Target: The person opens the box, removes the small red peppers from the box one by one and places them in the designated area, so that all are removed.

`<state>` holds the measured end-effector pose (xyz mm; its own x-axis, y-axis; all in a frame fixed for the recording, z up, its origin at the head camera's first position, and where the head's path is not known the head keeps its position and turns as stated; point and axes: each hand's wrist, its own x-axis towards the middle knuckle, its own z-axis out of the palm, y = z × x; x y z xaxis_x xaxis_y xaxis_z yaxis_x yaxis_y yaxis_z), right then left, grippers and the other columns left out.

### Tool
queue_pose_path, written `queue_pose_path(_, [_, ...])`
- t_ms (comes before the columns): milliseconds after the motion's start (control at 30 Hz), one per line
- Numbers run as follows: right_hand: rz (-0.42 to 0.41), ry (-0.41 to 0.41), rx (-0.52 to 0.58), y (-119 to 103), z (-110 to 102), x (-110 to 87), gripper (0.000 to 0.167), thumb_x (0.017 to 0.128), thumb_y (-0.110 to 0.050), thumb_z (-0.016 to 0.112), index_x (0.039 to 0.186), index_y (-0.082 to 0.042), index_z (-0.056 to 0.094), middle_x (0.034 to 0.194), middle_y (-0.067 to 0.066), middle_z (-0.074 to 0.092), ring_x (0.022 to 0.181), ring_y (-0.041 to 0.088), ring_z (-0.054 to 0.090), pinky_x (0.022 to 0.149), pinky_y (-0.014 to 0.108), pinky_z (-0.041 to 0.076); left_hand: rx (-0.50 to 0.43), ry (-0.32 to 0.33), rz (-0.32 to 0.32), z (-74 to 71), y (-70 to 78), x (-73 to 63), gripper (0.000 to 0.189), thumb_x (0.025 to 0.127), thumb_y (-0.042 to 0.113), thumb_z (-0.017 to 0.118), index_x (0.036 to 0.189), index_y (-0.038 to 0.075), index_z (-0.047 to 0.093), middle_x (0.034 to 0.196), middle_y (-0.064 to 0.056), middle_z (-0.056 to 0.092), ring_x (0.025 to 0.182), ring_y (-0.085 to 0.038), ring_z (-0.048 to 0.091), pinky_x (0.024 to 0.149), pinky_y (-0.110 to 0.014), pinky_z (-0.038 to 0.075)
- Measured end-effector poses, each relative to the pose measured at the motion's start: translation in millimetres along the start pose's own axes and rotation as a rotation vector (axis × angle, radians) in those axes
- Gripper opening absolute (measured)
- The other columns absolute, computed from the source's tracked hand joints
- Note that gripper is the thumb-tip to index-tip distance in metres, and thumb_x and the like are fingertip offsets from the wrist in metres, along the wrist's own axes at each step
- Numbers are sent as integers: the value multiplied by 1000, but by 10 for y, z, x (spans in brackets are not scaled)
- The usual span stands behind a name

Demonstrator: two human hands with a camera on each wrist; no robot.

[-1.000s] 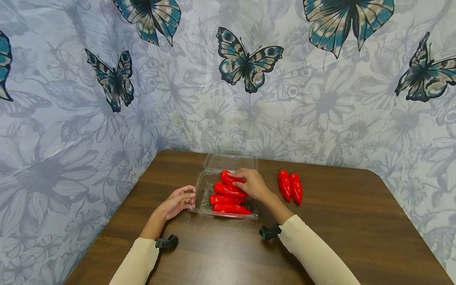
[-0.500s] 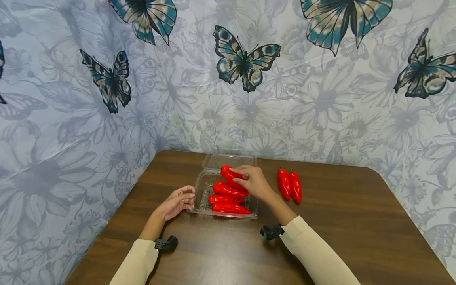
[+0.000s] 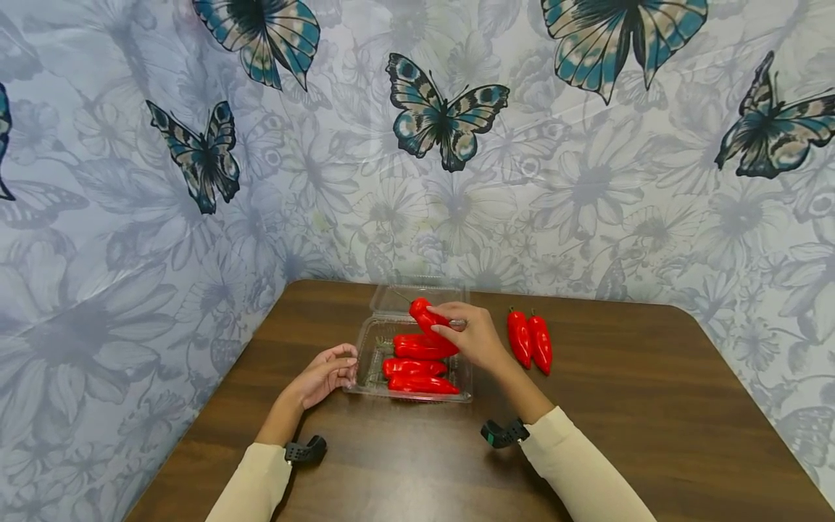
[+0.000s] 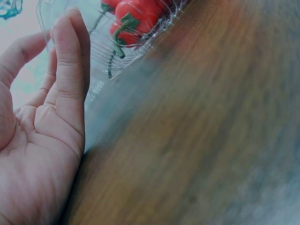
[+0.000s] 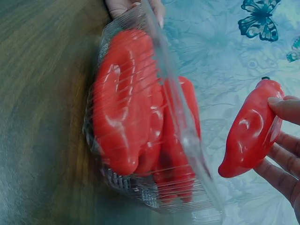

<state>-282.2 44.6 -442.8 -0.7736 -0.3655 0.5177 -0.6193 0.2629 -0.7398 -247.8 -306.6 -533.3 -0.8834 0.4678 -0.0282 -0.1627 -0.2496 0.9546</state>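
Observation:
My right hand pinches a red pepper between thumb and fingers, raised over the far part of the clear plastic container. In the right wrist view that pepper hangs apart from the container, its stem end up. Several more red peppers lie crosswise inside, stems to the left. At the container's left side my left hand holds the rim with its fingertips. The left wrist view shows the palm beside the container wall, with green stems behind the plastic.
Two red peppers lie side by side on the brown wooden table, right of the container. The hinged clear lid stands raised at the back, near the butterfly-patterned wall.
My right hand has lifted the farthest pepper up out of the container and slightly right, tilting its stem end upward. My left hand has stayed at the rim.

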Motion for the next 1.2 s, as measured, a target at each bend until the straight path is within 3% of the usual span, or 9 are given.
queue_pose_path(300, [20,52,61,-118,-116,-114,36,85,-9,82,120,-11,76,114,7,73,103,26,68,86,57,56,-4,-8,7,-11,-16,-1,19,107,0,41,109,11,55,83,0,65,73,-14,66,69,-26,58])
queue_pose_path(433, [43,62,56,-167,-178,-167,36,86,-11,82,122,-14,75,115,3,73,103,23,68,86,51,58,5,-25,20,-12,-17,1,20,107,-1,40,109,12,55,85,0,65,74,-13,66,70,-25,58])
queue_pose_path(667, [59,88,45,-211,-276,-241,36,86,-11,82,122,-16,76,118,2,72,99,23,67,74,35,61,-17,-40,23,2,-7,-2,22,107,-3,39,109,11,55,85,0,66,75,-13,67,70,-25,58])
queue_pose_path(833, [79,99,51,-203,-337,-288,36,86,-14,82,122,-16,75,119,4,72,102,25,67,73,32,61,-25,-54,24,-1,6,9,23,107,-3,38,109,12,56,85,0,66,74,-14,67,70,-26,58])
queue_pose_path(1067, [75,131,36,-231,-436,-321,37,86,-7,81,122,-7,74,118,11,72,98,32,68,71,28,61,-23,-42,14,2,1,21,23,107,-2,39,108,12,57,85,0,65,75,-14,67,70,-25,58])
queue_pose_path(1200, [80,138,9,-366,-502,-341,35,86,-2,80,120,-2,73,117,16,72,96,36,68,69,26,60,-20,-28,5,-6,-17,6,23,107,-2,38,108,12,56,85,0,65,75,-14,67,69,-25,58])
